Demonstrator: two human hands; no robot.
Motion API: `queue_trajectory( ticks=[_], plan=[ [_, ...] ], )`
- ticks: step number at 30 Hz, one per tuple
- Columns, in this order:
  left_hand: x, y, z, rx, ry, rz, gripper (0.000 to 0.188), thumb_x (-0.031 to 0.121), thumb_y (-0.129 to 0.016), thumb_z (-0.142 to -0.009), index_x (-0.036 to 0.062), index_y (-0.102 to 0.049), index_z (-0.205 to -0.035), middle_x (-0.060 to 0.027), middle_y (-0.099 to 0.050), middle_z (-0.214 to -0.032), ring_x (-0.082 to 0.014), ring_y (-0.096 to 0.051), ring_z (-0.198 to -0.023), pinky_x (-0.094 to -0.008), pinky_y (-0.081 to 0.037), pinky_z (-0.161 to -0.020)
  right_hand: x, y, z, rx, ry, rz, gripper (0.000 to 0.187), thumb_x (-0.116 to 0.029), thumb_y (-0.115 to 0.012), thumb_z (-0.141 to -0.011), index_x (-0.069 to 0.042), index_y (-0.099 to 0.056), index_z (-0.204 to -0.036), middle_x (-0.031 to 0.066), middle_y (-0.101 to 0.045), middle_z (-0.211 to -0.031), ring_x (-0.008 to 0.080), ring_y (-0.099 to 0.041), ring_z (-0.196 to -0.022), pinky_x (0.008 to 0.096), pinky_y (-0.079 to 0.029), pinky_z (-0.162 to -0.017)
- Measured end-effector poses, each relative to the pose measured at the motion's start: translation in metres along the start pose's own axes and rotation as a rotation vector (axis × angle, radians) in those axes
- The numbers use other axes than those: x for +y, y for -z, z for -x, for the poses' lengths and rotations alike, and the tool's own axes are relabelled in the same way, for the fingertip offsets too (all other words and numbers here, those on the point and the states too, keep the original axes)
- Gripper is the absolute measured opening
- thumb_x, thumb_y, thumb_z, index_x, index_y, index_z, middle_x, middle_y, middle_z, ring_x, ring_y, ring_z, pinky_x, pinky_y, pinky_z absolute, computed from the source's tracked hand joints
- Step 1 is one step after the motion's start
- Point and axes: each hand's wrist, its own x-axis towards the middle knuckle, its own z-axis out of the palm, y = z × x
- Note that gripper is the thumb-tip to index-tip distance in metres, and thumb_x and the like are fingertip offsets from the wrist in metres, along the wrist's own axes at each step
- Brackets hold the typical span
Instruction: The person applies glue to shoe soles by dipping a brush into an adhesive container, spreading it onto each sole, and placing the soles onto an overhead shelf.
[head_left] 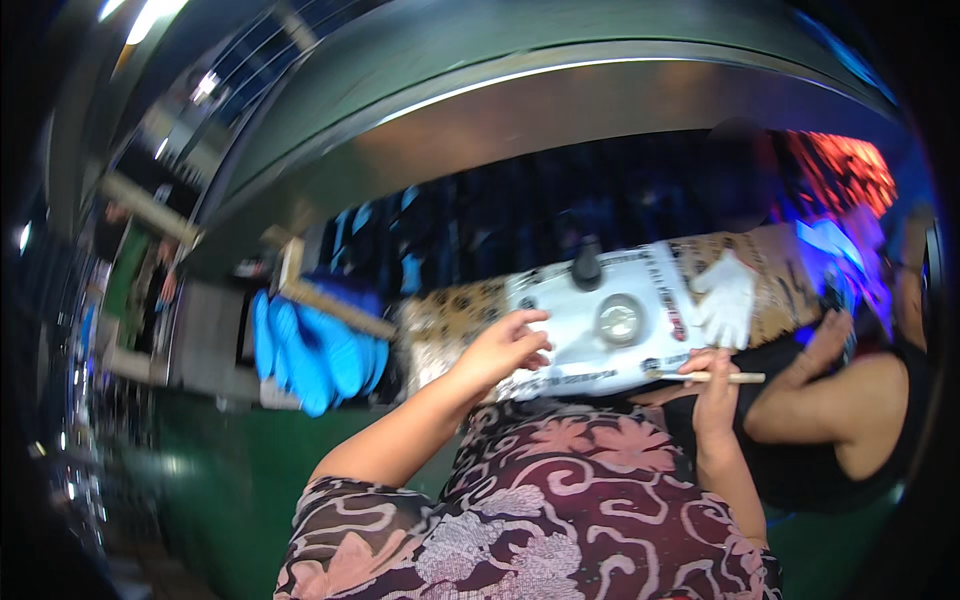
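My right hand [712, 385] is closed around a thin brush [745, 378] with a pale handle; its tip points left, low over a white printed sheet [585, 370]. Fingers apart and slightly bent, my left hand [512, 348] hovers at the sheet's left side with nothing in it. Between the two hands, a little farther away, a round clear dish [620, 322] rests on the sheet. Behind it stands a small dark bottle [587, 268]. A white glove [727, 300] lies just beyond my right hand.
Several bright blue shoe soles [320, 350] sit at the left beside a wooden bar [335, 305]. Brown patterned board [455, 310] lies under the sheet. A dark conveyor [480, 220] runs beneath a green metal hood [560, 40]. A co-worker's arm [830, 405] is close at my right.
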Motion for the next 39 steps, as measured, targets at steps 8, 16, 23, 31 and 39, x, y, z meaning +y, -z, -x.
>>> queue_trajectory(
  ticks=[8,16,23,31,39],
  plan=[
    [-0.117,0.177,0.184,1.388,-0.263,-0.673,0.055,0.019,-0.066,-0.084,-0.0026,-0.044,-0.130,-0.0206,-0.056,-0.115,-0.0274,-0.055,-0.107,-0.0372,-0.045,-0.089,-0.020,-0.147,-0.052,-0.388,0.010,0.033,0.051,-0.028,-0.031,-0.101,0.000,-0.057,-0.067,0.0081,-0.057,-0.073,0.0182,-0.052,-0.072,0.0312,-0.041,-0.076],
    [-0.185,0.298,0.234,1.154,-0.087,0.468,0.062,0.041,-0.058,-0.090,-0.0016,-0.042,-0.132,-0.0133,-0.050,-0.128,-0.0235,-0.044,-0.122,-0.0368,-0.034,-0.101,-0.038,-0.298,-0.043,-1.019,0.096,0.370,0.030,-0.026,-0.046,-0.095,-0.001,-0.064,-0.097,0.0124,-0.061,-0.084,0.0236,-0.058,-0.075,0.0347,-0.047,-0.068],
    [-0.175,0.340,0.192,0.862,-0.061,0.485,0.071,0.043,-0.066,-0.082,-0.0018,-0.043,-0.132,-0.0150,-0.050,-0.130,-0.0273,-0.048,-0.120,-0.0393,-0.037,-0.101,-0.003,-0.399,0.003,-1.220,0.177,0.721,0.059,-0.053,-0.055,-0.083,-0.003,-0.059,-0.113,0.0172,-0.064,-0.102,0.0331,-0.062,-0.092,0.0395,-0.049,-0.079],
    [-0.162,0.401,0.160,0.697,-0.019,0.495,0.071,0.036,-0.071,-0.077,-0.0024,-0.043,-0.130,-0.0180,-0.055,-0.122,-0.0318,-0.055,-0.111,-0.0436,-0.044,-0.095,0.021,-0.454,0.041,-1.146,-0.321,0.682,0.098,-0.069,-0.057,-0.074,0.013,-0.042,-0.127,0.0279,-0.059,-0.110,0.0349,-0.060,-0.102,0.0388,-0.046,-0.087],
    [-0.188,0.354,0.186,0.667,-0.058,0.521,0.074,0.035,-0.068,-0.081,-0.0039,-0.037,-0.134,-0.0152,-0.047,-0.133,-0.0286,-0.046,-0.122,-0.0415,-0.035,-0.104,0.035,-0.439,0.051,-0.972,-0.288,0.617,0.093,-0.065,-0.064,-0.073,0.009,-0.042,-0.124,0.0262,-0.060,-0.101,0.0345,-0.061,-0.092,0.0390,-0.047,-0.080]
  ],
)
